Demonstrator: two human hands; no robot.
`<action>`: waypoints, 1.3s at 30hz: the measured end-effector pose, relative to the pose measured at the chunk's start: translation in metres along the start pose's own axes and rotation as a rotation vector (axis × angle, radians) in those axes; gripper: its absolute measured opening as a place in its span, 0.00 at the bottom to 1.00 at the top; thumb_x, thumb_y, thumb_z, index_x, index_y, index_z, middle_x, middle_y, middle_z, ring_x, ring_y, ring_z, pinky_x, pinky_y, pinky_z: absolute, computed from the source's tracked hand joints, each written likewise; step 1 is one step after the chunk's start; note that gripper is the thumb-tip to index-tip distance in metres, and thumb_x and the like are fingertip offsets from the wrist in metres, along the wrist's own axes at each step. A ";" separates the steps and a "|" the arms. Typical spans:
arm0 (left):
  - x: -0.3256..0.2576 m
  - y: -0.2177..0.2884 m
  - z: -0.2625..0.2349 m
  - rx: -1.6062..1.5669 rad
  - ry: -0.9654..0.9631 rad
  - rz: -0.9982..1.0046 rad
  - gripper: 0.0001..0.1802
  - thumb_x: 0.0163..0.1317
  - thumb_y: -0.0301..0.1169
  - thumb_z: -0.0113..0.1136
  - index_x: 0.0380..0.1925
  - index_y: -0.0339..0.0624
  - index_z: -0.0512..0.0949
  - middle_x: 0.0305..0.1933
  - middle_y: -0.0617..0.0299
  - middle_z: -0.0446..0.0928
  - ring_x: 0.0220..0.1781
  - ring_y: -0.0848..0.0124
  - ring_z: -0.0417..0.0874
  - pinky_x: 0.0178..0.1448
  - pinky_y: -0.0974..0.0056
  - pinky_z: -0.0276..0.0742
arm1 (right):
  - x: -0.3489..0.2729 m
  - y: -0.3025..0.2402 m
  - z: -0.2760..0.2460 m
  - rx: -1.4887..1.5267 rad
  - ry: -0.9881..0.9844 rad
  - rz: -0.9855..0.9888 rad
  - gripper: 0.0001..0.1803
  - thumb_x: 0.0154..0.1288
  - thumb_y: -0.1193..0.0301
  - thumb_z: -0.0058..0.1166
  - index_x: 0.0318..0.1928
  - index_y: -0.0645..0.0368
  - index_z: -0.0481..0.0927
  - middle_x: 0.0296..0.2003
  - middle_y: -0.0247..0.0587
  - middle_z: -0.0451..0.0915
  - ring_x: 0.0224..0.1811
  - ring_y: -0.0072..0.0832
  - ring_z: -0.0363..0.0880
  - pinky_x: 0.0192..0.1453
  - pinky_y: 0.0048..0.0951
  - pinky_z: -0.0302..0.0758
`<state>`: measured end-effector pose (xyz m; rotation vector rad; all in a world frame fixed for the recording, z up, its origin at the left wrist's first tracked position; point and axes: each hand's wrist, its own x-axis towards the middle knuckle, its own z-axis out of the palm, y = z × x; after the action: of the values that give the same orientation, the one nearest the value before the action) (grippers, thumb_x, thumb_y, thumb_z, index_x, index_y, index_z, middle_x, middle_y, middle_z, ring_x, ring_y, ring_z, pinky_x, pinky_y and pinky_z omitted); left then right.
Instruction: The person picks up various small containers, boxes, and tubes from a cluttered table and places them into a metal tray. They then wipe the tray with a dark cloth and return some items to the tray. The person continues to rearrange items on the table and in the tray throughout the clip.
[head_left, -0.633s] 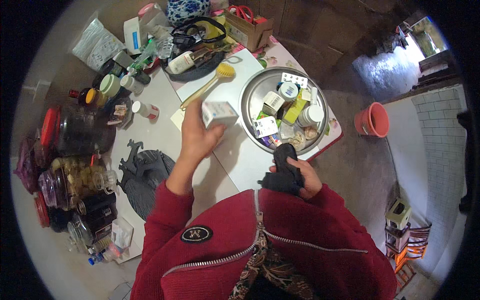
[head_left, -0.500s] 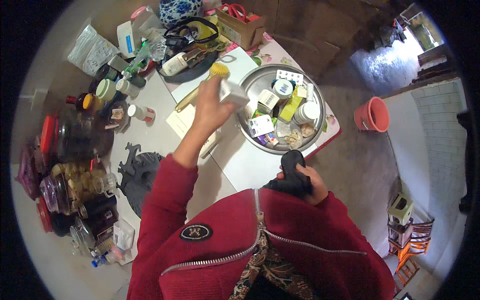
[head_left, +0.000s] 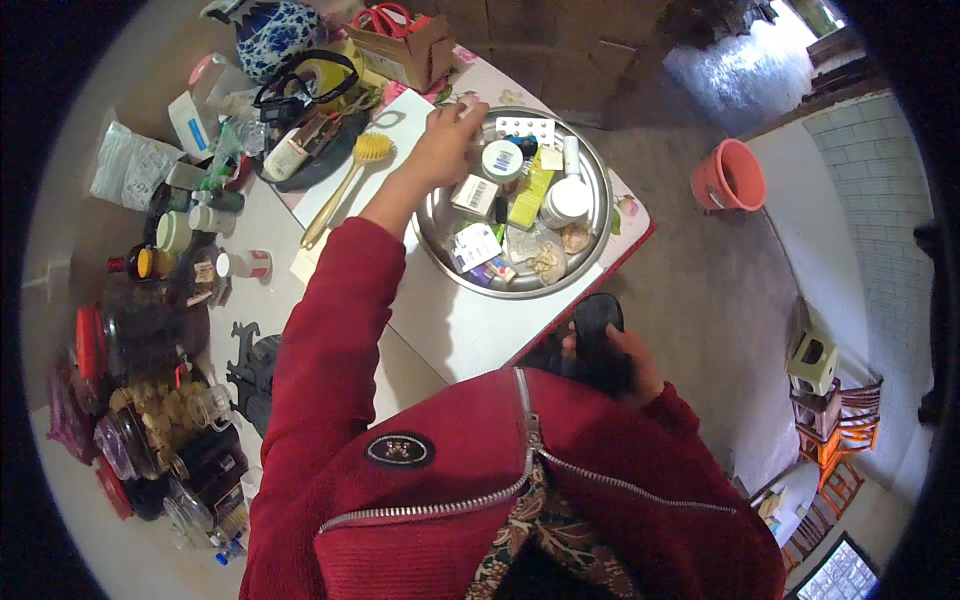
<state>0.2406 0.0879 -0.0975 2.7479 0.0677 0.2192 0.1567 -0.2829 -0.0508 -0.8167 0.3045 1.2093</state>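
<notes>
I see a small white box [head_left: 468,108] at the far-left rim of the round metal tray [head_left: 590,255], w/ left hand [head_left: 445,145] clenched round it. Tray holds jars, boxes, a blister pack. Right hand [head_left: 625,360] grips a dark object [head_left: 597,335] near my chest, off the tabletop [head_left: 450,320]. Yellow brush [head_left: 350,175] lies just left of the tray.

An orange bucket [head_left: 728,176] stands on the floor; a yellow brush [head_left: 345,180] lies on the table.
</notes>
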 end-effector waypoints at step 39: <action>-0.105 0.004 0.012 0.101 0.195 -0.369 0.26 0.47 0.35 0.69 0.46 0.39 0.75 0.41 0.49 0.74 0.45 0.51 0.72 0.50 0.52 0.70 | 0.012 -0.008 -0.004 -0.021 -0.053 0.024 0.23 0.67 0.56 0.47 0.55 0.59 0.71 0.47 0.45 0.79 0.45 0.31 0.80 0.52 0.33 0.77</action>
<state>0.1392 0.0719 -0.1221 2.7396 0.6470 0.3871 0.1691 -0.2778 -0.0580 -0.7995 0.2593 1.2560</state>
